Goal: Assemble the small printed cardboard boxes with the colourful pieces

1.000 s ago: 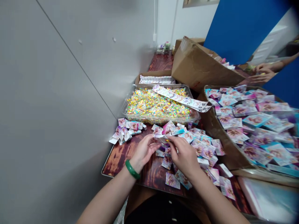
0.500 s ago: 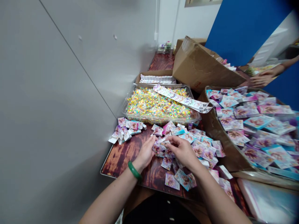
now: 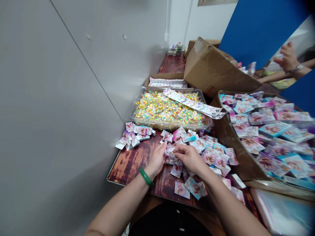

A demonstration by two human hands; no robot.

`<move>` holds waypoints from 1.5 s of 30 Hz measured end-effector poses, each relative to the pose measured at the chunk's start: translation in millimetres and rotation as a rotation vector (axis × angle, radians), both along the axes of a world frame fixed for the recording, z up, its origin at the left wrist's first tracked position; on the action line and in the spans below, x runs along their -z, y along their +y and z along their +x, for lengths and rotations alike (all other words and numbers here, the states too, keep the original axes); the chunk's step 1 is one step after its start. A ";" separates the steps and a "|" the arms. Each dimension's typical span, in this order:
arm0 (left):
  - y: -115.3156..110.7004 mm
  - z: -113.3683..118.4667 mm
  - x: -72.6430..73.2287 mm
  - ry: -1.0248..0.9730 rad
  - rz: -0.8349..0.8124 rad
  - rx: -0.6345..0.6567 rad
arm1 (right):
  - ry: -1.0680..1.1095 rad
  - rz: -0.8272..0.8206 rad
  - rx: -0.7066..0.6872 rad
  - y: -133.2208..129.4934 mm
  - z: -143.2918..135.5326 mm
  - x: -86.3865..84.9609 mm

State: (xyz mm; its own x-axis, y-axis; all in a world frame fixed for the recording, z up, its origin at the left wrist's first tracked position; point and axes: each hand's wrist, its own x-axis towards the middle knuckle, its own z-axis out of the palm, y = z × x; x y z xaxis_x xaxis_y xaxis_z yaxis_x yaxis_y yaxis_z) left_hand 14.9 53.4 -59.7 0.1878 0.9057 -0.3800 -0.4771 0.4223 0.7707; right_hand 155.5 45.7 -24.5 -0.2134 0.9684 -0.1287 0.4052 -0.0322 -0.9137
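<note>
A small printed cardboard box (image 3: 168, 157) is in my left hand (image 3: 157, 160), with the fingers closed along its left side. Above its upper end, the thumb and fingers of my right hand (image 3: 190, 158) are pinched together; what lies between them is hidden. Loose boxes of the same kind, a pile (image 3: 211, 155) in white, purple, pink and blue, spread around and under my right hand. A smaller heap of boxes (image 3: 134, 137), some with flaps up, lies beyond my left hand at the table's left side.
A clear plastic tray (image 3: 147, 123) of small colourful packets stands behind, with printed strips (image 3: 194, 104) across it. To the right is a carton (image 3: 227, 137) full of boxes. Plastic bags (image 3: 283, 209) lie front right. Behind the tilted carton (image 3: 216, 68), another person's hand (image 3: 287, 59) is raised.
My right fingers have shifted slightly at the box's upper end, while my left hand keeps its hold. The other person's hand has risen. The view has moved slightly.
</note>
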 end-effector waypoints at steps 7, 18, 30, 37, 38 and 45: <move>0.7 -3.5 -5.2 -0.191 -0.036 0.004 | -0.023 0.186 0.208 1.0 -7.4 -16.7; -2.8 -6.4 7.7 -0.121 0.082 0.129 | 0.125 -0.066 0.171 12.1 -8.7 -8.1; -0.3 -24.0 -17.3 -0.177 0.124 0.254 | 0.692 -0.345 0.057 16.3 9.9 -13.5; 0.3 -20.2 -30.5 -0.188 0.019 0.171 | 0.789 -0.372 0.067 14.6 11.7 -11.8; -0.1 -18.8 -30.9 -0.191 0.009 0.159 | 0.794 -0.376 0.075 14.2 11.7 -10.7; -2.0 -11.4 -32.0 -0.146 -0.028 0.159 | 0.586 -0.289 0.108 12.9 6.0 -3.6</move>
